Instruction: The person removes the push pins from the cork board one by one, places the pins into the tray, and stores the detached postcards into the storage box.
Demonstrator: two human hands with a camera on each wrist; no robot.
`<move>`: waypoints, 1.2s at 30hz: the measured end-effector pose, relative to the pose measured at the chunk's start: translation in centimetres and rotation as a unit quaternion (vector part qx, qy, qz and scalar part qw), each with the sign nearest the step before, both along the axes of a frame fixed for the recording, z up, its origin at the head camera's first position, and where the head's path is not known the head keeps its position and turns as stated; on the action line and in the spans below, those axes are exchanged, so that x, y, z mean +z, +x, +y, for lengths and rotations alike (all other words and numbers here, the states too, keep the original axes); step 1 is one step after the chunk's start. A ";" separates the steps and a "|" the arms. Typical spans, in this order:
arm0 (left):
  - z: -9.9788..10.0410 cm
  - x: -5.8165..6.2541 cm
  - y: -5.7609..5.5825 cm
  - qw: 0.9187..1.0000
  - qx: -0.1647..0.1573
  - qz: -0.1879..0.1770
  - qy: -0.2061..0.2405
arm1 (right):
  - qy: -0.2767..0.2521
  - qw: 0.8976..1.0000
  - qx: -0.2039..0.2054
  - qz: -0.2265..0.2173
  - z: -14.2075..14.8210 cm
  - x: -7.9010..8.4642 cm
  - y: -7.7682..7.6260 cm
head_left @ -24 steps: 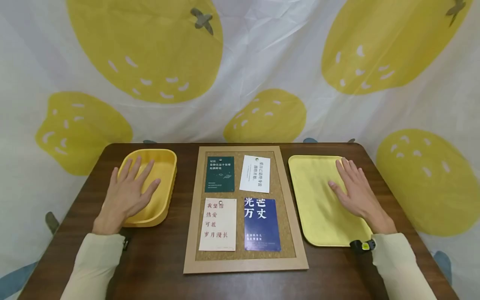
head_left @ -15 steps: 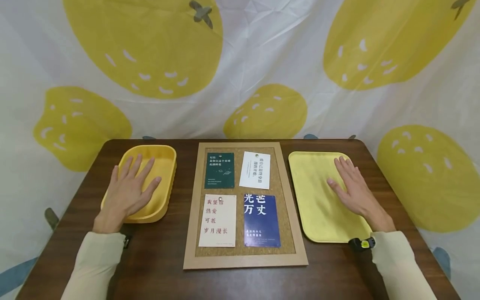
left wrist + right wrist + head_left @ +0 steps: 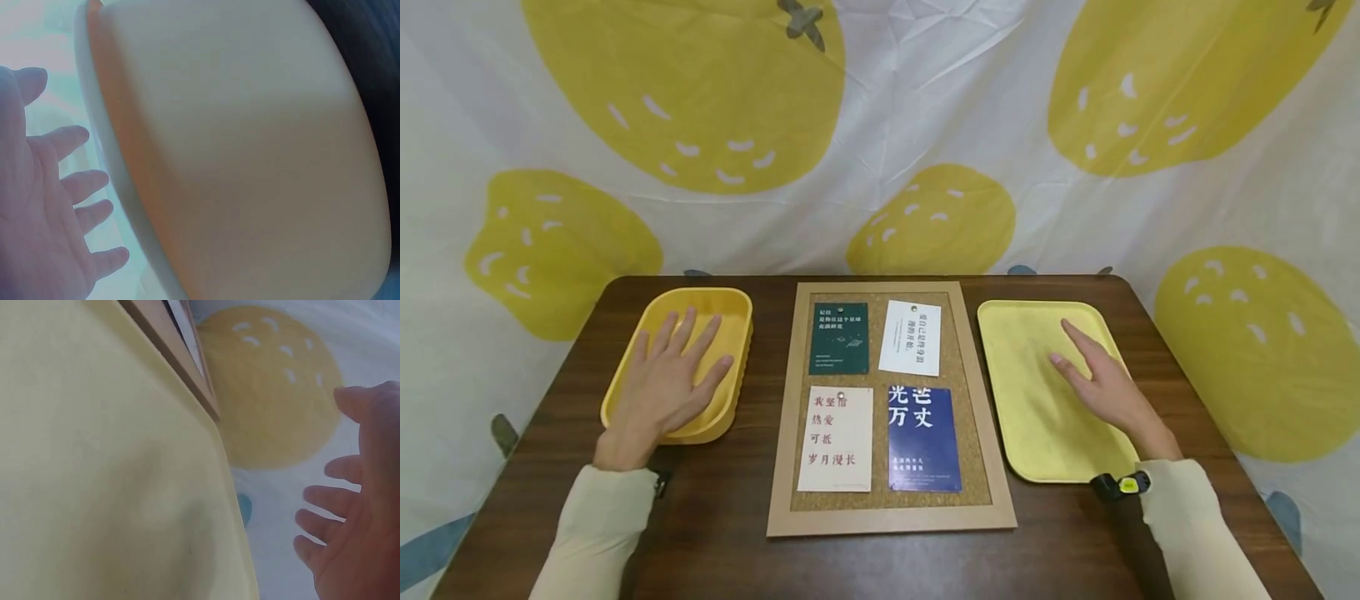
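Fingers spread, the left hand [image 3: 658,392] hovers over a deep yellow rounded plastic bin [image 3: 707,297]; well apart, the right hand [image 3: 1108,389] extends its fingers over a flat pale-yellow rectangular tray [image 3: 1022,392]; between, a wood-framed cork board [image 3: 891,522] bears a green card [image 3: 837,340] headed 记住 (smallest lines illegible), a white card [image 3: 906,342], 爱自己是终身浪漫的开始, a cream card [image 3: 857,429], 我坚信热爱可抵岁月漫长, a blue card [image 3: 925,443], 光芒万丈

One desk [image 3: 722,508] is carrying one yellow bin [image 3: 737,333], one yellow tray [image 3: 1022,375] and one framed corkboard [image 3: 891,522], which is displaying four printed cards [image 3: 838,442]. One left grip [image 3: 662,387] and one right grip [image 3: 1108,389] are totalling two. Five printed yellow fruits [image 3: 934,223] are showing on one backdrop cloth [image 3: 887,100].
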State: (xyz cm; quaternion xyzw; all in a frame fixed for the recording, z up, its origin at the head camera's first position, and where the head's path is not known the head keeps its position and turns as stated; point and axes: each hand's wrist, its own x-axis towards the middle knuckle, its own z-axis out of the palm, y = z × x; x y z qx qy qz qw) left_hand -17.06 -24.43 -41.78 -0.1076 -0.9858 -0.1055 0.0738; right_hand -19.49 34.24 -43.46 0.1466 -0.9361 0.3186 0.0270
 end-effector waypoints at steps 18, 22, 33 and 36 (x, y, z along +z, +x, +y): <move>1.8 -0.8 0.0 1.000 -0.016 0.001 0.005 | -0.060 0.996 -0.028 -0.052 -1.5 0.3 -0.5; 2.2 -0.6 -0.1 1.000 -0.016 -0.008 0.004 | -0.074 0.995 -0.026 -0.054 -1.7 0.2 -0.8; 3.8 -0.8 -0.3 0.999 -0.040 -0.005 0.018 | -0.124 0.986 -0.017 -0.106 -3.1 -0.4 -2.0; 4.3 -0.8 -0.5 0.999 -0.046 -0.005 0.016 | -0.129 0.986 -0.006 -0.110 -3.6 -0.3 -2.3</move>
